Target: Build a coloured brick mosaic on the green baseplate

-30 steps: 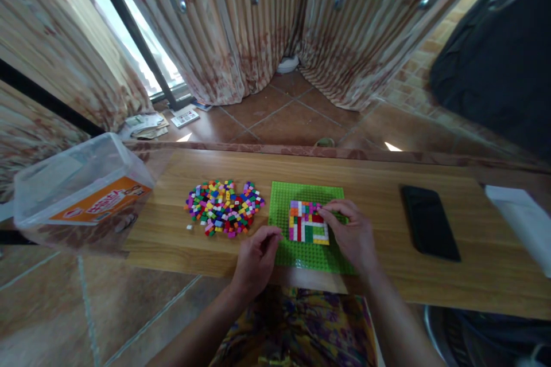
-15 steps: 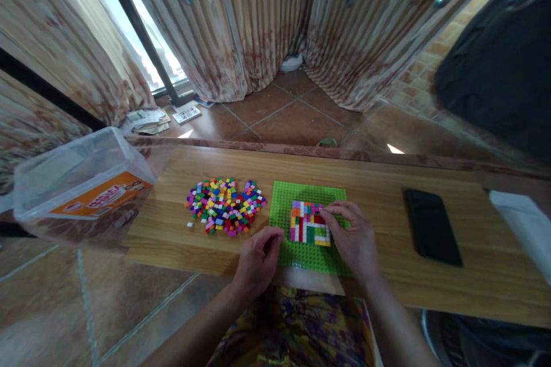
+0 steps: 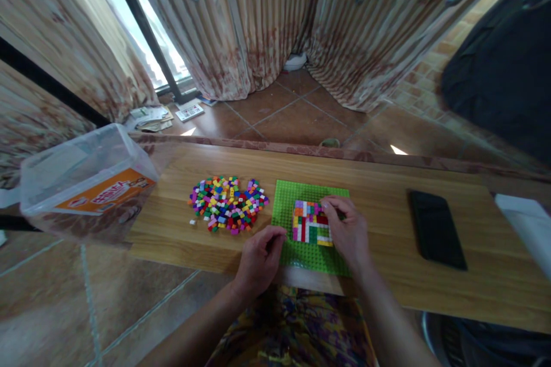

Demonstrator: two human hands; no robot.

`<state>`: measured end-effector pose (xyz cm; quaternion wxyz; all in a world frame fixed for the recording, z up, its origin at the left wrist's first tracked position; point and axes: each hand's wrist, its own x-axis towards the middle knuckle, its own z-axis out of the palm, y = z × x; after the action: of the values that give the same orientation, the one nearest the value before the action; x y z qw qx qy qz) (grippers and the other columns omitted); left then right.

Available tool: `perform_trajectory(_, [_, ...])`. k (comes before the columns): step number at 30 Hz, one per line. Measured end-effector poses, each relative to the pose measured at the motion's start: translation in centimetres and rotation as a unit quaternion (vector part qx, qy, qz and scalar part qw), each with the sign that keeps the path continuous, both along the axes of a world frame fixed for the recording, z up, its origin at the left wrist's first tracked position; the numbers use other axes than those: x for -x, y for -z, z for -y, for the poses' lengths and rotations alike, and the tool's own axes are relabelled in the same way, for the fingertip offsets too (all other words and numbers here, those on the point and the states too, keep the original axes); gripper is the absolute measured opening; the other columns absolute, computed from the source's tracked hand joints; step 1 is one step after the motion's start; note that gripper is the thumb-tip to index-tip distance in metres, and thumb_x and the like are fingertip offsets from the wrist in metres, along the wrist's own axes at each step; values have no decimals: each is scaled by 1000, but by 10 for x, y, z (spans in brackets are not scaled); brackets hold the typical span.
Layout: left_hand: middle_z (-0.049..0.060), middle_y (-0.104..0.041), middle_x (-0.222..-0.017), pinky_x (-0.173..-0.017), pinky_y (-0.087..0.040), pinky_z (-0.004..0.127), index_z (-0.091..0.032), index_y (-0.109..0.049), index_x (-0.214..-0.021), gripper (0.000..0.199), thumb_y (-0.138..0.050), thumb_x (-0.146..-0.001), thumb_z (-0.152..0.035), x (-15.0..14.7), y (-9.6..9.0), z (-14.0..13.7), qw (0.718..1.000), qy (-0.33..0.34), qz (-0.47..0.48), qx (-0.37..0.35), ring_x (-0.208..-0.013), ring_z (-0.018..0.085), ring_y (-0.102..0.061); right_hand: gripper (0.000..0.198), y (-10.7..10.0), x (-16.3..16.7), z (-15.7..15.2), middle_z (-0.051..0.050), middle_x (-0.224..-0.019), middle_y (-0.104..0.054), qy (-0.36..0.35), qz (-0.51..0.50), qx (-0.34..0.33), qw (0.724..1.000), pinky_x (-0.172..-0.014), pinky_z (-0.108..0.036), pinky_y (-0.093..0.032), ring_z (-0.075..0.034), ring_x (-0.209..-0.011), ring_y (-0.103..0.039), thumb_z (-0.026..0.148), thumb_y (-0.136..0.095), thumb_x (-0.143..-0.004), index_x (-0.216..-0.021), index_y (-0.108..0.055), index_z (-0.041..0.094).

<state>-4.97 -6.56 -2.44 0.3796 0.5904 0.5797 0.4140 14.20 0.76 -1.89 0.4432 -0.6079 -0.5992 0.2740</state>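
A green baseplate (image 3: pixel 282 198) lies on the wooden table, bearing a flat patch of multicoloured toy bricks (image 3: pixel 310 230). My right hand (image 3: pixel 348 229) covers the patch's right side, its thumb and fingers closed over the upper right corner; whatever is between the fingertips is hidden. At the plate's left edge my left hand (image 3: pixel 260 255) rests with curled fingers, thumb and forefinger together. Whether it holds a small brick I cannot make out. Left of the plate spreads a heap of loose toy bricks (image 3: pixel 228 203) in many colours, with one white brick (image 3: pixel 193 222) lying apart.
A clear plastic tub (image 3: pixel 86 169) with an orange label stands at the table's left end. To the right lie a black phone (image 3: pixel 437 229) and a white sheet (image 3: pixel 525 229). Curtains (image 3: pixel 271 28) hang beyond the table (image 3: pixel 379 189).
My right hand has shifted slightly up and left over the brick patch, covering more of its upper right corner. My left hand stays by the plate's left edge. The view has drifted slightly.
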Motion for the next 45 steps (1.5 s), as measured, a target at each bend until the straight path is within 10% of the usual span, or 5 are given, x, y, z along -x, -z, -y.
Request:
perform_trajectory(14, [2, -70, -81, -67, -48, 22, -19, -66, -93, 15, -51, -91, -20, 1, -3, -2, 1000, -10, -17, -7, -73, 14, -64, 29, -2, 7, 5, -4, -84, -68, 3, 13, 44, 999, -78, -34, -46, -19, -80, -61, 44, -55, -87, -83, -69, 19])
perform_trajectory(24, [11, -63, -104, -85, -47, 37, -18, -66, -96, 15, -54, -86, -18, 34, -18, -57, 918, -29, -378, -116, -97, 25, -58, 41, 10, 4, 13, -10, -95, -73, 75, -92, 17, 993, -79, -36, -50, -22, -88, -66, 50, -46, -92, -99, -70, 17])
perform_trajectory(30, [11, -62, -93, -78, -46, 38, -17, -64, -82, 15, -50, -88, -18, 29, -12, -63, 889, -21, -441, -117, -87, 26, -57, 40, 9, -8, 15, -10, -93, -74, 116, -116, 6, 986, -83, -38, -51, -23, -88, -68, 50, -49, -90, -95, -70, 16])
perform_trajectory(36, [8, -63, -92, -80, -46, 34, -18, -61, -84, 12, -50, -89, -17, 22, -32, -51, 935, 0, -330, -129, -89, 22, -59, 27, -12, -7, 28, -9, -96, -72, 109, -69, -39, 991, -82, -37, -53, -21, -88, -67, 39, -54, -89, -96, -70, 18])
perform_trajectory(45, [1, -65, -72, -60, -45, 23, -18, -67, -83, 14, -59, -83, -30, -4, -56, -18, 987, 92, 73, 113, -64, 13, -57, 31, -39, 27, 63, -5, -106, -70, -189, 45, -113, 974, -86, -34, -56, -18, -101, -65, 19, -51, -93, -118, -65, 31])
